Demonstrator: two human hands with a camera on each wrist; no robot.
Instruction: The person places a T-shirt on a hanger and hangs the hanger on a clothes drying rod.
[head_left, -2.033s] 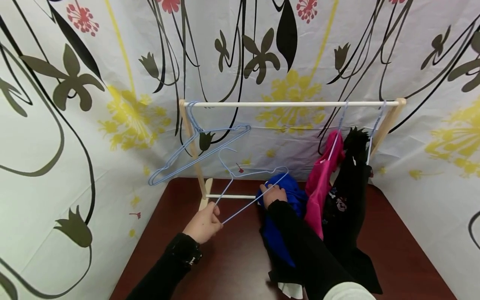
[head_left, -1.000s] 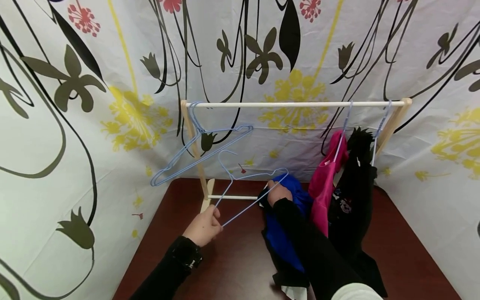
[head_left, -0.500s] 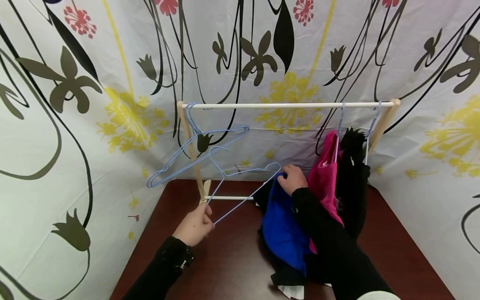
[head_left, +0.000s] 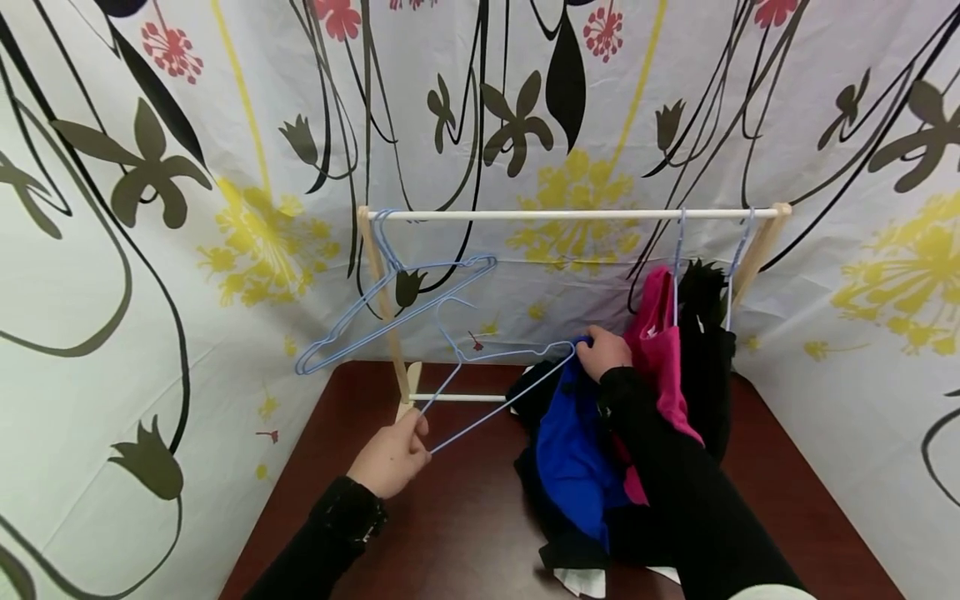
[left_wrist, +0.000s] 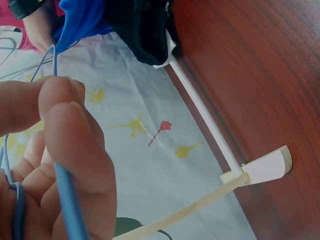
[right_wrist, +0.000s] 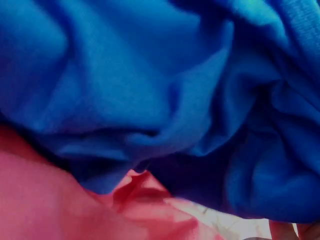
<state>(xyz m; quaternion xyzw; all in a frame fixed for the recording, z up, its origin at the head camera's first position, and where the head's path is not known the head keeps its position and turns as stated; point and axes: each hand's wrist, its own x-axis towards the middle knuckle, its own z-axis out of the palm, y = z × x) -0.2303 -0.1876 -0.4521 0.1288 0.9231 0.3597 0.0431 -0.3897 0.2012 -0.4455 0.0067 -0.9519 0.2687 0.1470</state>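
Head view: left hand [head_left: 392,457], grip pinching corner of blue wire hanger [head_left: 495,375]; right hand [head_left: 604,353], grip holding blue garment [head_left: 573,450] at hanger's far end, over desk [head_left: 465,517].

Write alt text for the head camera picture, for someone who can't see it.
A person's left hand pinches one end of a light blue wire hanger while the right hand grips a blue garment at the hanger's other end, above a dark wooden table. Behind stands a small wooden rack with empty hangers, a pink garment and a black one.
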